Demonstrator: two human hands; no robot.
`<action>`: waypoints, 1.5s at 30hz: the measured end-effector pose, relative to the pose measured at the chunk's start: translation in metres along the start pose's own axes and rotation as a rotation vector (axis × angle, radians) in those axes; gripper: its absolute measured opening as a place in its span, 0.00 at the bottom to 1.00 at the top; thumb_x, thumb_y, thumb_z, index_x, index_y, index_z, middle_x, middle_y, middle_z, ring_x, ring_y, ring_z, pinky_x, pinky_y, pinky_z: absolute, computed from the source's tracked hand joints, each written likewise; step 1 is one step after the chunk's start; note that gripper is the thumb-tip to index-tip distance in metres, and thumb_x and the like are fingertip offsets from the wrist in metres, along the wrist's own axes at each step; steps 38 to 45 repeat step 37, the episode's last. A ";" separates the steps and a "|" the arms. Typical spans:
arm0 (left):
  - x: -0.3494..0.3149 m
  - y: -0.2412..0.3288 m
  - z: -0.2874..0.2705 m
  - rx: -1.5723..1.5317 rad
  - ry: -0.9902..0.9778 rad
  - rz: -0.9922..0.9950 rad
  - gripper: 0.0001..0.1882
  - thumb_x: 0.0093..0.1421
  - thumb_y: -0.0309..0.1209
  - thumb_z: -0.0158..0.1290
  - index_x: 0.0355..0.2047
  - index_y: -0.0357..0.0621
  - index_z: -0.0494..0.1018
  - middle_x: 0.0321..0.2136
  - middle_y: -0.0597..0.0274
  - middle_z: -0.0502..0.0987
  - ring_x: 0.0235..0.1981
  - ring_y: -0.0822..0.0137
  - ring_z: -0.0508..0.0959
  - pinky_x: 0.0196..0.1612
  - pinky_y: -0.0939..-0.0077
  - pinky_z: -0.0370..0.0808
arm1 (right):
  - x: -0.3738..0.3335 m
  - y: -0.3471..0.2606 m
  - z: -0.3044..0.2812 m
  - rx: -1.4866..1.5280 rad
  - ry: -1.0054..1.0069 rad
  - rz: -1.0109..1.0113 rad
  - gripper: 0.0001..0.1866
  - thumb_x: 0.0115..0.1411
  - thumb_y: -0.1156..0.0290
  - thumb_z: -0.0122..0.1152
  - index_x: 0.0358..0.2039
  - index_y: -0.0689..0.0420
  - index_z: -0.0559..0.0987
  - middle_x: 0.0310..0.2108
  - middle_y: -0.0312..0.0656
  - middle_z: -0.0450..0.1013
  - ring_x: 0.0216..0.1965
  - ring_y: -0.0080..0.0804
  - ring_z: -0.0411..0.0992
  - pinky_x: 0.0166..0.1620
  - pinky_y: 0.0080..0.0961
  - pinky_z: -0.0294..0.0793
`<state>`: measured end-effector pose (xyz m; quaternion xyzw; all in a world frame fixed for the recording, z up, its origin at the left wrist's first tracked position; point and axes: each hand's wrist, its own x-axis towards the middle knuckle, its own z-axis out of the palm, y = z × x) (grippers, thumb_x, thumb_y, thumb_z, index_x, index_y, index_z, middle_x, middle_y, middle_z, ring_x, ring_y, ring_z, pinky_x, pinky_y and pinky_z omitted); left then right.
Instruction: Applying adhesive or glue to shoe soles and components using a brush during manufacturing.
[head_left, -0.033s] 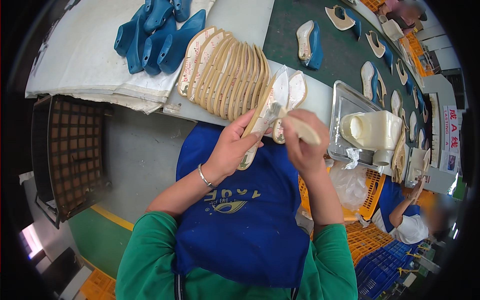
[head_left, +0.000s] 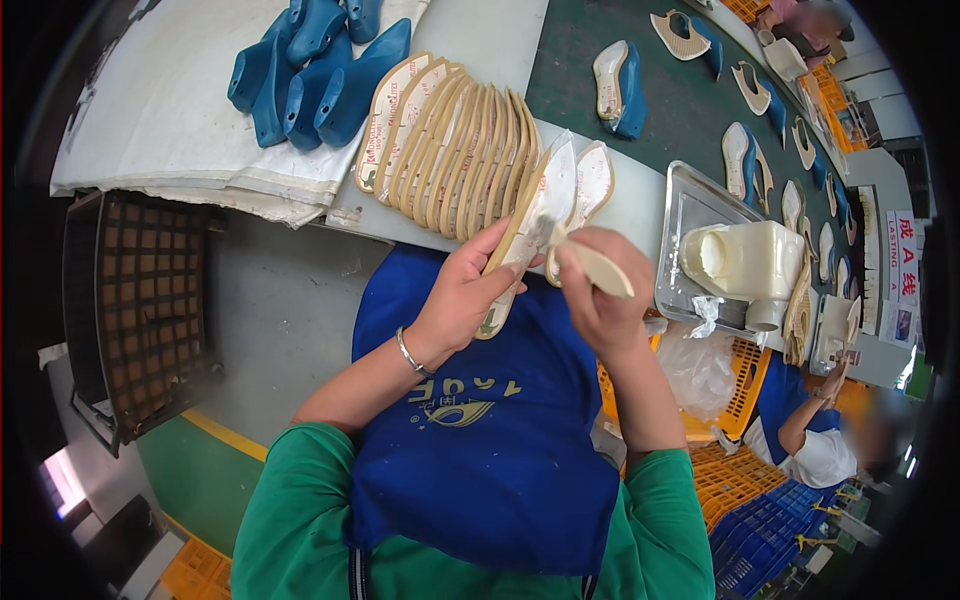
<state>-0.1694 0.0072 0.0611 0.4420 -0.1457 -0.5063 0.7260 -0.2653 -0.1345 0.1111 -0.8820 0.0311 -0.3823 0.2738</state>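
My left hand point(head_left: 462, 303) grips a long shoe insole point(head_left: 530, 225) by its heel end, tilted above the table edge. Its face is whitish with a tan rim. In my right hand point(head_left: 612, 300) is a brush with a pale, flat handle point(head_left: 600, 270); its bristles meet the insole's middle, where the surface looks wet. Just behind lies a second insole point(head_left: 595, 178), partly covered by the held one and my right hand. To the left, several more insoles point(head_left: 440, 150) stand overlapped in a row on the table.
Blue shoe lasts point(head_left: 320, 85) lie on a white cloth point(head_left: 170, 110) at the far left. A metal tray point(head_left: 672, 215) at right holds a cut-open whitish plastic jug point(head_left: 755, 258). Beyond, a green belt point(head_left: 570, 75) carries lasts with insoles. A co-worker point(head_left: 815, 445) stands lower right.
My right hand and the brush have shifted slightly downward along the insole. The left hand stays in place.
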 end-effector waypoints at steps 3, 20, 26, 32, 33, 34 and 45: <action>0.002 -0.008 -0.005 0.021 0.005 0.031 0.30 0.64 0.21 0.46 0.67 0.40 0.56 0.53 0.64 0.72 0.51 0.75 0.74 0.44 0.82 0.73 | -0.005 -0.010 0.003 0.104 -0.026 0.050 0.09 0.51 0.77 0.69 0.31 0.61 0.76 0.27 0.44 0.76 0.23 0.41 0.74 0.28 0.30 0.72; 0.000 0.008 0.003 0.007 -0.043 -0.024 0.29 0.64 0.20 0.46 0.65 0.37 0.57 0.52 0.56 0.73 0.48 0.70 0.77 0.46 0.77 0.77 | 0.005 -0.012 -0.011 0.176 0.000 0.199 0.07 0.56 0.74 0.67 0.30 0.62 0.77 0.26 0.45 0.76 0.25 0.36 0.76 0.29 0.27 0.73; -0.006 0.011 0.001 0.055 -0.131 -0.044 0.29 0.64 0.20 0.46 0.65 0.34 0.55 0.55 0.51 0.72 0.54 0.61 0.75 0.46 0.76 0.78 | 0.044 0.044 -0.020 0.126 0.211 0.461 0.09 0.62 0.69 0.62 0.31 0.61 0.76 0.21 0.42 0.74 0.22 0.28 0.74 0.27 0.24 0.71; -0.007 0.018 -0.002 0.001 -0.156 -0.059 0.30 0.64 0.20 0.45 0.67 0.36 0.54 0.56 0.53 0.71 0.55 0.64 0.75 0.47 0.76 0.76 | 0.061 0.082 -0.040 0.224 0.338 0.582 0.09 0.66 0.68 0.57 0.35 0.61 0.73 0.25 0.36 0.73 0.22 0.16 0.69 0.26 0.15 0.67; -0.006 0.019 -0.003 0.009 -0.160 -0.052 0.30 0.64 0.20 0.45 0.67 0.36 0.54 0.56 0.53 0.71 0.55 0.64 0.75 0.47 0.76 0.76 | 0.058 0.079 -0.042 0.254 0.377 0.548 0.09 0.66 0.68 0.57 0.36 0.61 0.73 0.25 0.36 0.73 0.22 0.15 0.69 0.26 0.14 0.67; -0.006 0.019 -0.003 0.002 -0.148 -0.059 0.30 0.64 0.20 0.45 0.67 0.36 0.54 0.56 0.53 0.71 0.55 0.64 0.75 0.47 0.76 0.77 | 0.052 0.076 -0.041 0.294 0.386 0.527 0.09 0.66 0.67 0.57 0.37 0.61 0.72 0.26 0.36 0.73 0.24 0.16 0.70 0.27 0.14 0.69; -0.002 0.017 -0.007 -0.012 -0.140 -0.050 0.30 0.64 0.21 0.46 0.67 0.37 0.54 0.56 0.52 0.71 0.55 0.62 0.75 0.47 0.76 0.77 | 0.037 0.045 -0.043 0.360 0.196 0.613 0.10 0.65 0.66 0.58 0.37 0.59 0.73 0.26 0.37 0.74 0.27 0.20 0.73 0.30 0.13 0.71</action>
